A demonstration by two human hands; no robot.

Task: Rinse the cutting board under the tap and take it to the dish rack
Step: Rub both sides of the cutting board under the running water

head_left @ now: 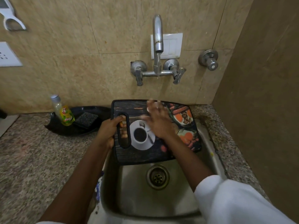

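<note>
The left hand [111, 130] is clamped on the handle slot of the board [155, 131], held over the sink [208, 143]. The right hand [157, 122] lies spread on its face, blurred, beneath the tap [157, 34] stream. Best to tilt the board so water sheets off.

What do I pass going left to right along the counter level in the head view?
Clear dish-soap bottle with yellow label → dark scrub sponge in black tray → left hand → printed cutting board → speckled granite counter.
</note>
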